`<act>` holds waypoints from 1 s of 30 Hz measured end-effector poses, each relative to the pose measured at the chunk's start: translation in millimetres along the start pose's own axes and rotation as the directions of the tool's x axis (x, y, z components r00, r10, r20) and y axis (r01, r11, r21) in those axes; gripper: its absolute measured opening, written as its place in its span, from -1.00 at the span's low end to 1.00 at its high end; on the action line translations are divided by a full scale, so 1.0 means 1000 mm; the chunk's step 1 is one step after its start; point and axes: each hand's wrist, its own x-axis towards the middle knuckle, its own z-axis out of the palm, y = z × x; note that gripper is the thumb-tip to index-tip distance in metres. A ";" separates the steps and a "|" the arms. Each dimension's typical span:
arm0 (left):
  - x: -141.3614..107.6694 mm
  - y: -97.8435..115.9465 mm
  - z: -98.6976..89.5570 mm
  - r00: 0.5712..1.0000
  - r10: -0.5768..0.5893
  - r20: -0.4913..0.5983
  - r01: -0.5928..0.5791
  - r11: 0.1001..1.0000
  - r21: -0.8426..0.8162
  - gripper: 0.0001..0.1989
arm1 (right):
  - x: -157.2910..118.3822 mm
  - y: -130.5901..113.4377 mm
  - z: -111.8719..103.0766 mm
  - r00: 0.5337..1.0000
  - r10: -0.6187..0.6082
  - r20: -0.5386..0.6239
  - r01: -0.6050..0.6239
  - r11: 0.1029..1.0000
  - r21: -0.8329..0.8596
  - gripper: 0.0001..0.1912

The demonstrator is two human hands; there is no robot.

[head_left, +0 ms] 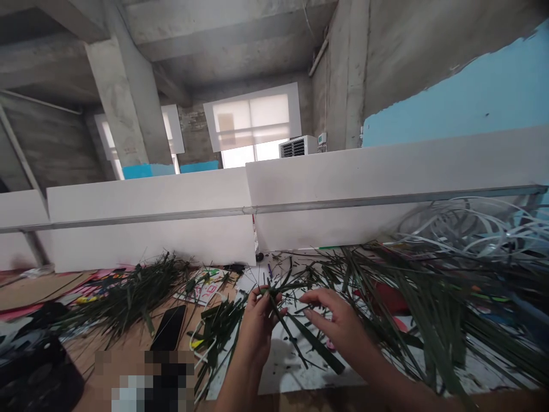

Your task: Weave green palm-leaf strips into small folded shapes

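Note:
My left hand [259,312] pinches a small bundle of green leaf strips [315,341] where they cross, just above the white tabletop sheet. From that crossing, long strips fan down to the right and shorter ends poke up. To the right of the bundle, my right hand [328,315] is held with thumb and fingers apart, a small gap from the strips. Nothing shows between its fingers. Part of the crossing is hidden behind my left fingers.
Long green leaves [433,320] are heaped on the right, with a smaller heap [137,289] on the left. A phone [170,327] lies left of my left arm. Coiled white strapping [467,226] sits far right. White panels [326,189] stand along the back edge.

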 end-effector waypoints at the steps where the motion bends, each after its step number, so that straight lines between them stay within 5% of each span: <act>1: -0.001 0.000 0.001 1.000 -0.002 -0.005 0.002 1.000 -0.016 -0.81 | -0.002 0.002 0.005 0.999 0.013 0.039 -0.013 1.000 0.014 -0.82; 10: -0.008 -0.008 0.008 0.996 -0.068 0.049 0.073 0.991 -0.115 -0.93 | -0.014 0.022 0.023 0.981 -0.102 0.166 0.086 0.991 0.103 -0.39; 16: -0.014 -0.016 0.013 0.984 -0.115 0.138 0.130 0.986 -0.107 -0.77 | -0.013 0.023 0.013 0.977 -0.178 0.115 0.162 0.978 0.134 -0.67; 21: -0.015 -0.016 0.012 0.943 -0.142 0.300 0.078 0.974 0.215 -0.70 | -0.002 0.006 -0.002 0.997 -0.064 -0.044 0.072 0.971 0.228 -0.77; 24: -0.005 -0.007 0.008 0.960 -0.178 0.215 0.068 0.896 0.438 -0.53 | 0.009 -0.008 -0.018 0.994 0.097 -0.043 -0.075 0.927 0.368 -0.72; 28: 0.005 0.017 0.001 0.982 -0.072 0.174 -0.016 0.888 0.459 -0.44 | 0.021 -0.015 -0.038 0.987 0.157 0.037 -0.154 0.850 0.504 -0.74; 30: 0.001 0.031 0.001 0.983 0.109 0.149 -0.166 0.877 0.451 -0.45 | 0.024 -0.015 -0.046 0.989 0.112 0.096 -0.147 0.810 0.568 -0.80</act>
